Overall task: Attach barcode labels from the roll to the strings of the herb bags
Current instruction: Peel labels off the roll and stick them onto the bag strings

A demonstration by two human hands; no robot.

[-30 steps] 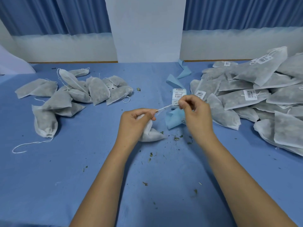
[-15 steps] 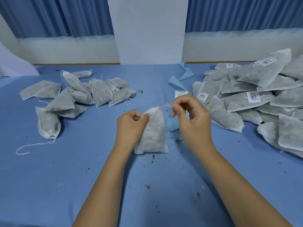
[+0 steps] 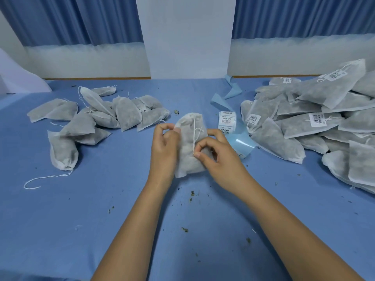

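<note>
A grey-white herb bag [image 3: 187, 151] stands upright at the table's middle between both hands. My left hand [image 3: 164, 148] grips its left edge near the top. My right hand [image 3: 218, 157] pinches the bag's white string [image 3: 194, 134], which runs down the bag's front. The roll of barcode labels [image 3: 226, 121] lies just behind my right hand, its blue backing strip [image 3: 240, 141] curling out to the right. The bag's lower part is hidden behind my hands.
A pile of herb bags without labels [image 3: 97, 118] lies at the left, one with a long loose string [image 3: 46, 179]. Herb bags with barcode labels [image 3: 316, 122] are heaped at the right. Used blue backing strip [image 3: 229, 94] trails toward the wall. Herb crumbs dot the blue table [image 3: 81, 220].
The bag went from lying low under my left hand to standing upright. My right hand came down from the label roll and now pinches the string lower on the bag's front.
</note>
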